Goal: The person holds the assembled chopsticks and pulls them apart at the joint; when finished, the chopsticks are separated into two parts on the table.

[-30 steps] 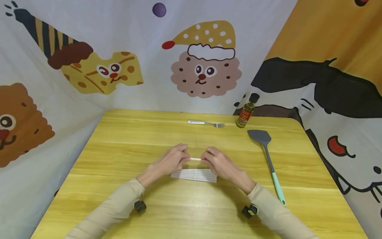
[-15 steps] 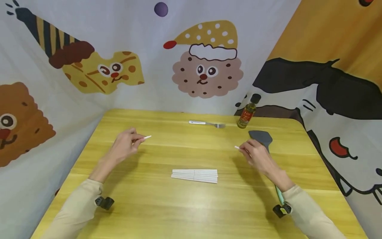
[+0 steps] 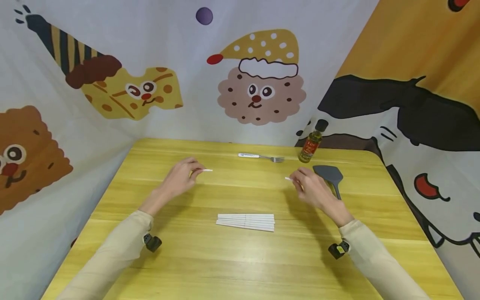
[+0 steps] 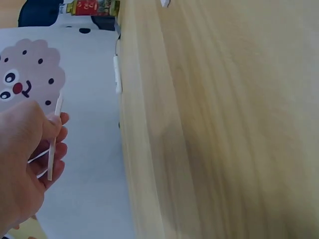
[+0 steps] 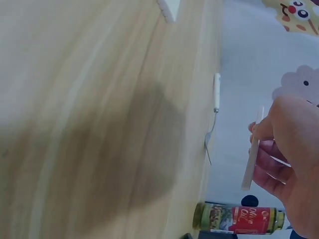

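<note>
My left hand (image 3: 180, 176) is raised over the back left of the table, pinching a short thin white stick (image 4: 52, 154) between thumb and fingers. A similar white stick (image 5: 250, 167) is pinched in my right hand (image 3: 310, 186), to the right of centre. The two sticks are apart, their free ends pointing toward each other in the head view. On the table between and in front of the hands lie several narrow white strips (image 3: 245, 222) side by side, with a fine line across their middle.
At the back lies a fork (image 3: 249, 155) with a white handle. An olive oil bottle (image 3: 309, 146) stands at the back right. The grey spatula (image 3: 328, 172) lies partly hidden behind my right arm. Printed cloth (image 3: 195, 121) hangs behind the wooden table (image 3: 225, 266).
A second ago both hands met at one white stick above the strips. They then parted widely, each with a white stick, and have since come a little closer together. The strips stayed put.
</note>
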The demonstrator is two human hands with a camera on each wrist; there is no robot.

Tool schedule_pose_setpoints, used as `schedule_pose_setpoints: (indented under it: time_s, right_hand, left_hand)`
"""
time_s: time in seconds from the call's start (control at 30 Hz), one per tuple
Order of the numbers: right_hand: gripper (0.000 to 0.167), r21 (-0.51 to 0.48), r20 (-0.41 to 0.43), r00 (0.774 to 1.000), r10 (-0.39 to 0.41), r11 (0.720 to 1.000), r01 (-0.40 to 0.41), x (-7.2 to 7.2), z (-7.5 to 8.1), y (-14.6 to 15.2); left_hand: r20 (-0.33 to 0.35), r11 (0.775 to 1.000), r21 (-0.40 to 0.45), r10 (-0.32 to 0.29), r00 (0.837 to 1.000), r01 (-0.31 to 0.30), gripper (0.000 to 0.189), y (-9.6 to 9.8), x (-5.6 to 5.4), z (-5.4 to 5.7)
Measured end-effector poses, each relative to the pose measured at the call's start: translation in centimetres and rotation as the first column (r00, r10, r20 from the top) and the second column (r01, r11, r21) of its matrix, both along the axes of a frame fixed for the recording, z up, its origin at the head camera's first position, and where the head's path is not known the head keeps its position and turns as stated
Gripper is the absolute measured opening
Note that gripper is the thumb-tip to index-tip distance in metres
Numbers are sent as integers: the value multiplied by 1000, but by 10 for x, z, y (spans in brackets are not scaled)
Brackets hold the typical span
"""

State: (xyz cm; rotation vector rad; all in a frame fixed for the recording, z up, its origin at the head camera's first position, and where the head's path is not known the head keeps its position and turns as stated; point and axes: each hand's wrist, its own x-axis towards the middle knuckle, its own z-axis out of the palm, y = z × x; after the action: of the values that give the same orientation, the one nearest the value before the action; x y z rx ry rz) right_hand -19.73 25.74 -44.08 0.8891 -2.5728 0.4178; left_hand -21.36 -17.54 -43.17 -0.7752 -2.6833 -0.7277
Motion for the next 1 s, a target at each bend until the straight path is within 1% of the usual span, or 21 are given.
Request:
schedule_pose_setpoints:
  time_s: [0.17,0.37,0.5,0.57,0.67,0.73,0.9,1.0]
  right_hand:
    - [10,-15,61,998,-8,1000,9,-17,0,-7]
    - [9,-45,85,996,-3,999,7,-40,-1,-16]
    - [9,-54,142,990,-26,998,34,-53,3,-23]
    - [9,-54,176,984,-39,997,49,-60,3,-26]
    - [9,-54,213,976,-37,997,50,-68,2,-30]
    - [8,-54,223,974,-29,998,42,-74,0,-32]
    - [5,-43,218,976,-16,999,26,-90,-6,-38]
    - [6,-13,218,976,-19,1000,23,-99,-12,-41]
  left_hand:
    - [17,1000,-6,-4,1000,4,13,19,-22,0]
    - [88,1000,11,-14,996,13,9,41,-50,-3]
    - [130,999,34,4,991,-9,10,52,-65,-3]
    - [154,999,34,12,988,-17,13,59,-73,-4]
    - [200,999,32,21,980,-28,16,67,-81,-7]
    - [220,999,34,27,975,-36,16,72,-85,-9]
    - [237,998,41,34,971,-45,13,80,-95,-20]
    - [250,999,29,33,968,-42,12,83,-101,-28]
